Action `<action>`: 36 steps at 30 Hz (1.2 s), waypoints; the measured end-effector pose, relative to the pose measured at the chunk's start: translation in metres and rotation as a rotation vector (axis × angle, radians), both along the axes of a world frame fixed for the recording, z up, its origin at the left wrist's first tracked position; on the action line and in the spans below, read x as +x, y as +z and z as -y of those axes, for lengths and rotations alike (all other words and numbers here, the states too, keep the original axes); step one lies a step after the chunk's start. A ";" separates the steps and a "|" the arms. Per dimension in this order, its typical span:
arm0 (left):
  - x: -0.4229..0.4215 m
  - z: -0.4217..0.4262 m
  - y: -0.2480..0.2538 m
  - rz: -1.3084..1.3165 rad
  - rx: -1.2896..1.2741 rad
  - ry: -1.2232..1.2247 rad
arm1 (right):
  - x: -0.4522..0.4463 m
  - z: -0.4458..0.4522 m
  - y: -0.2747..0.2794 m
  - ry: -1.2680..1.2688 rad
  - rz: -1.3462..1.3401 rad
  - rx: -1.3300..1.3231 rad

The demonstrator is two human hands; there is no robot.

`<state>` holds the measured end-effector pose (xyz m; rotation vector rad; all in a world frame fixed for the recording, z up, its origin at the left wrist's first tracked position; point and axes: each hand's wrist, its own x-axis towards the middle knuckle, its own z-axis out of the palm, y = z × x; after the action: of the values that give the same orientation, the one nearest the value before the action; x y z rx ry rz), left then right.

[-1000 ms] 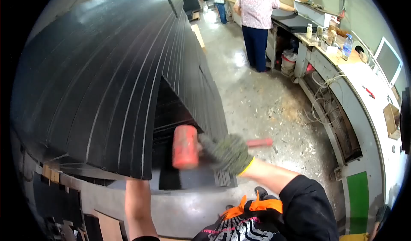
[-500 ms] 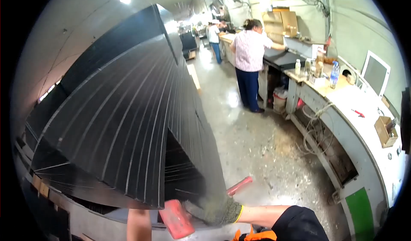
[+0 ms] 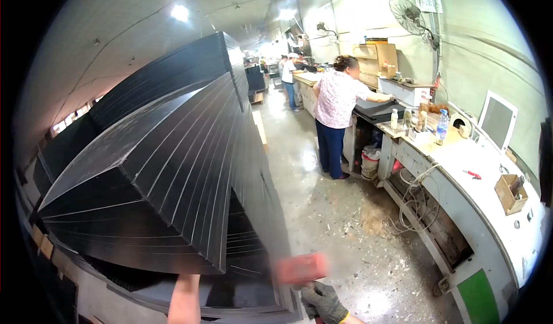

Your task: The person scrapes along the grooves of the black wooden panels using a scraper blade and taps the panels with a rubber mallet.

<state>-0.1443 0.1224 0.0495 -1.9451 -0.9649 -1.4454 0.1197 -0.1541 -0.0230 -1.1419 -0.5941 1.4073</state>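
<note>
Beside the stacked black panels (image 3: 190, 209), the red mallet (image 3: 302, 268) looks rigid and head-heavy, best gripped along its handle. The gloved right hand (image 3: 324, 302) closes round that handle, wrist angled in from below; the left forearm (image 3: 184, 301) reaches up to the panels' lower edge, its hand's grip too hidden to tell.

One mallet (image 3: 302, 268) and one glove (image 3: 324, 302) are at the bottom centre, one green panel (image 3: 478, 296) at the lower right. Three bright lamps (image 3: 180, 13) and two fans (image 3: 406, 12) show along the top. Right of centre are one bucket (image 3: 369, 165), one blue-capped bottle (image 3: 442, 127), one open box (image 3: 510, 196) and one white frame (image 3: 512, 129).
</note>
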 end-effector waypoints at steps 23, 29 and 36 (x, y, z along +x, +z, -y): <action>0.067 0.009 -0.065 0.564 -0.114 0.347 | 0.048 0.035 -0.028 0.147 -0.367 0.150; 0.063 0.014 -0.059 0.501 -0.151 0.245 | 0.076 0.020 -0.023 0.388 -0.362 0.024; 0.060 0.008 -0.057 0.448 -0.060 0.226 | 0.075 -0.037 -0.049 0.233 0.154 0.207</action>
<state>-0.0842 0.1140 -0.0071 -1.5144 -1.3869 -1.7670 0.1943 -0.1171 -0.0721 -1.0450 -0.9853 1.4228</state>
